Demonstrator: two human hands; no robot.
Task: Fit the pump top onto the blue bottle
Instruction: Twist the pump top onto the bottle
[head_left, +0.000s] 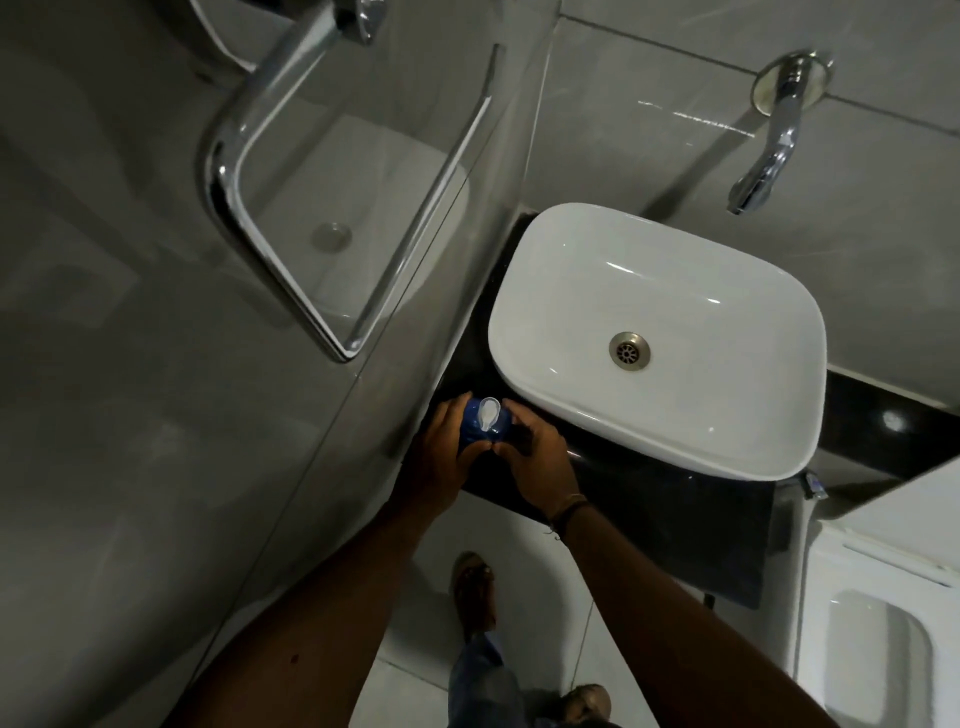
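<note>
The blue bottle (475, 428) stands upright on the dark counter (649, 499), in the corner between the wall and the basin. A white pump top (489, 412) sits on its neck, nozzle pointing toward me. My left hand (441, 457) wraps the bottle's left side. My right hand (535, 460) grips its right side, fingers curled against the body just below the pump. The lower part of the bottle is hidden by both hands.
A white basin (660, 338) with a metal drain (629, 351) sits right of the bottle. A chrome wall tap (769, 140) juts out above it. A chrome towel bar (291, 218) hangs on the glossy left wall. A white toilet (883, 597) stands at lower right.
</note>
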